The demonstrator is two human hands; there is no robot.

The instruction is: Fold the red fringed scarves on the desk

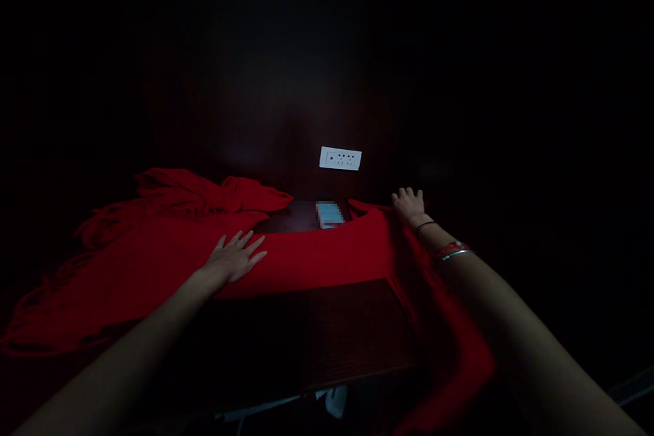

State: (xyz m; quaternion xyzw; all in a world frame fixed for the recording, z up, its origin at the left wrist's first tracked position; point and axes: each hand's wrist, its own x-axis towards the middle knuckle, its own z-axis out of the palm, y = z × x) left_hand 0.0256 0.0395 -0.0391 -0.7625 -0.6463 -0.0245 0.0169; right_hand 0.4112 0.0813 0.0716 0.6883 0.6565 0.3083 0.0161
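Item one: I am logging a red cloth (317, 262) lying across the far half of the dark table (327, 334), bunching toward the far left corner and hanging over the right edge. The left hand (235, 255) is pressing flat on it mid-table, fingers splayed and released, probably pinning it smooth. The right hand (409, 208) is resting on the cloth's far right corner, fingers extended, gripping nothing visible. A wall socket (340, 158) is showing beyond.

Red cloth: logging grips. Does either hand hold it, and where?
Left hand lies flat on the red cloth, holding nothing. Right hand rests at its far edge; grip cannot be told.
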